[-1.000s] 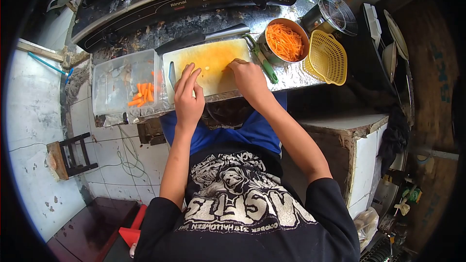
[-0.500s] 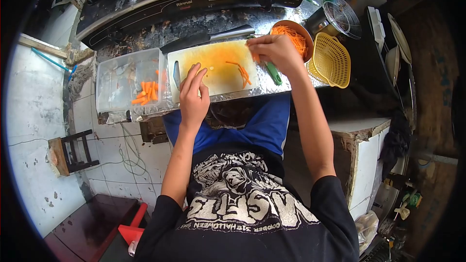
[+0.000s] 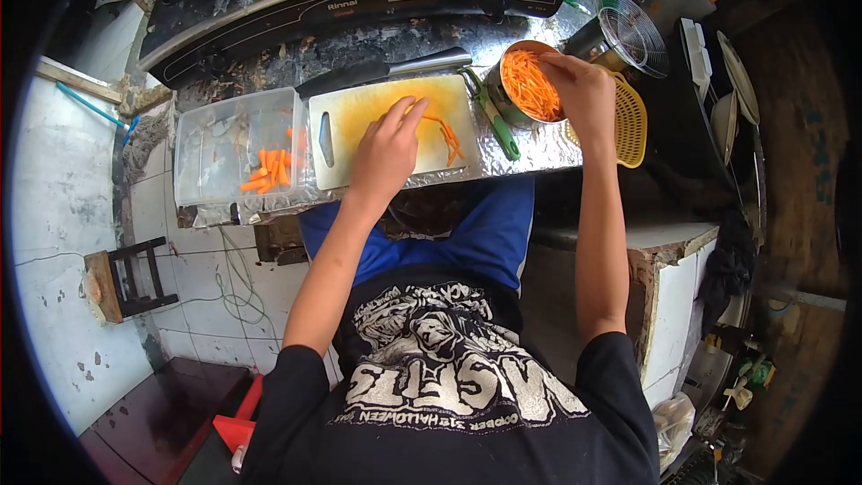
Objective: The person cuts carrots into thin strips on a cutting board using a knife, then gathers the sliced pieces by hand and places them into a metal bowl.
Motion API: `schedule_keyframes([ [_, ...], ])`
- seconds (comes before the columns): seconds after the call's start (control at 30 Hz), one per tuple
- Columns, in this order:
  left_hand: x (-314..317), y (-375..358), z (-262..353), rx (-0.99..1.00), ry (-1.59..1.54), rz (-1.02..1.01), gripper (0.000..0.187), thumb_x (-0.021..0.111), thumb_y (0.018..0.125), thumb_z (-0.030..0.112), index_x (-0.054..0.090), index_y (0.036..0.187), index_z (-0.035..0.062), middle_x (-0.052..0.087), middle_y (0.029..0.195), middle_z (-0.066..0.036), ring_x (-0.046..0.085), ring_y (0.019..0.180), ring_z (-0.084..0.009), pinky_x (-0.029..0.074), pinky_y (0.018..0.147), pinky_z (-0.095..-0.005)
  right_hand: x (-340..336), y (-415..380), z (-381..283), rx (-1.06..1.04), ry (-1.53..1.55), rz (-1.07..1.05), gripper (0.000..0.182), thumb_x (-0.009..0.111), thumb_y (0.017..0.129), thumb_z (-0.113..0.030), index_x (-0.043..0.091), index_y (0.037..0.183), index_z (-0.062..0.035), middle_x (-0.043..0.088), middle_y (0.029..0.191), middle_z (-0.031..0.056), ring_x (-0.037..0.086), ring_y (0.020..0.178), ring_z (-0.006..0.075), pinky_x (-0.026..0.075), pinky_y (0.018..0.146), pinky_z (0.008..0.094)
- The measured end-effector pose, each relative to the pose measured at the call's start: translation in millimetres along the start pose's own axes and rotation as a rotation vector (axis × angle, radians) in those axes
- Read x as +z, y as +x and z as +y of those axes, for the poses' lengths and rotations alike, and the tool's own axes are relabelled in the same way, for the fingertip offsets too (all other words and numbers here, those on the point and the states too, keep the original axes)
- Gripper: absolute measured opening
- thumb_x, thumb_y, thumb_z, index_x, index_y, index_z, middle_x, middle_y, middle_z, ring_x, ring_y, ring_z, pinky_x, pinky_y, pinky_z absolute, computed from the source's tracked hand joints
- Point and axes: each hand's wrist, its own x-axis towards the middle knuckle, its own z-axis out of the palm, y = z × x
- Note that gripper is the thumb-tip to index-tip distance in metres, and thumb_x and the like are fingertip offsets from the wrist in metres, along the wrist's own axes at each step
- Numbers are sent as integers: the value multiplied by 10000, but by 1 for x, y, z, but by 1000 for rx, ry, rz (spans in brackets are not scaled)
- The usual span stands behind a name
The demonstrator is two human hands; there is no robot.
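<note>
My left hand (image 3: pixel 389 145) rests on the white cutting board (image 3: pixel 337 178), fingers stretched out and slightly bent. A few carrot strips (image 3: pixel 451 139) lie just right of its fingertips on the orange-stained surface. Over the right rim of a round metal bowl (image 3: pixel 508 108) is my right hand (image 3: pixel 582 90), its fingers drawn together and tips above the shredded carrot (image 3: pixel 528 81) inside. Whatever those fingers hold is hidden. Between board and bowl lies a green-handled peeler (image 3: pixel 500 126).
A knife (image 3: pixel 359 74) lies behind the board. On the left stands a clear plastic container (image 3: pixel 202 181) with carrot pieces (image 3: pixel 269 169). A yellow basket (image 3: pixel 633 126) sits partly behind my right forearm. The stove (image 3: pixel 359 4) runs along the back; a wire strainer (image 3: pixel 633 31) stands back right.
My right hand has moved right, from the board's right edge with carrot strips to over the bowl. My left hand has slid right across the board toward the remaining strips.
</note>
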Motion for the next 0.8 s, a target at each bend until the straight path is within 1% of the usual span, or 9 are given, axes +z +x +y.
schedule_keyframes([
  [0.07, 7, 11, 0, 89, 141, -55, 306, 585, 910, 28, 677, 1202, 16, 645, 1198, -139, 631, 1082, -340, 515, 931, -431, 15, -19, -13, -159, 57, -49, 185, 744, 851, -168, 780, 1002, -68, 748, 859, 150, 745, 773, 283, 577, 731, 339],
  [0.17, 16, 18, -2, 105, 233, -133, 247, 606, 897, 40, 688, 1128, 16, 646, 1074, -129, 632, 1020, -330, 516, 894, -434, 45, -61, -30, -94, 87, -462, 320, 803, 771, -182, 763, 1058, -48, 734, 874, 189, 721, 820, 355, 566, 779, 419],
  [0.23, 18, 21, -1, 98, 249, -154, 213, 607, 897, 43, 688, 1093, 16, 645, 1048, -124, 631, 1001, -328, 517, 881, -432, 65, -86, -32, -300, -58, -361, 569, 817, 744, -204, 621, 1228, 22, 679, 1160, 222, 704, 903, 383, 567, 820, 458],
  [0.33, 16, 19, 0, 76, 265, -174, 159, 615, 895, 47, 686, 1035, 17, 644, 1013, -118, 631, 977, -324, 517, 866, -428, 83, -107, -33, -118, -149, -507, 689, 813, 738, -126, 542, 1354, 20, 621, 1318, 216, 682, 1009, 392, 577, 835, 429],
  [0.4, 16, 18, -1, 79, 259, -173, 139, 622, 893, 50, 686, 1012, 18, 644, 1005, -119, 631, 971, -322, 516, 865, -427, 90, -115, -28, -258, -161, -373, 520, 708, 829, -120, 548, 1302, 25, 657, 1221, 199, 700, 960, 360, 593, 781, 428],
  [0.53, 18, 20, -1, 247, 106, -124, 149, 655, 862, 46, 697, 1002, 19, 640, 988, -109, 628, 969, -305, 515, 863, -414, 95, -120, -33, -297, -190, -295, 571, 628, 872, -81, 472, 1412, 17, 682, 1159, 197, 721, 843, 363, 598, 705, 437],
  [0.6, 17, 22, -2, 296, 74, -109, 146, 665, 848, 44, 702, 987, 19, 639, 982, -103, 626, 969, -296, 515, 863, -409, 92, -118, -48, 8, -320, -432, 654, 578, 898, -66, 361, 1509, 17, 720, 968, 201, 718, 709, 371, 589, 634, 461],
  [0.67, 13, 29, -8, 326, 50, -261, 158, 672, 815, 37, 710, 968, 22, 639, 980, -91, 622, 979, -279, 514, 866, -399, 96, -120, -51, 59, -337, -437, 675, 567, 909, -67, 317, 1530, 22, 714, 869, 195, 713, 681, 373, 581, 610, 469],
  [0.8, 13, 41, -16, 423, 57, -287, 123, 682, 788, 45, 707, 907, 31, 632, 968, -83, 615, 981, -268, 504, 866, -389, 95, -116, -58, 131, -315, -411, 692, 556, 953, -109, 246, 1553, 42, 691, 699, 191, 702, 632, 376, 561, 565, 488],
])
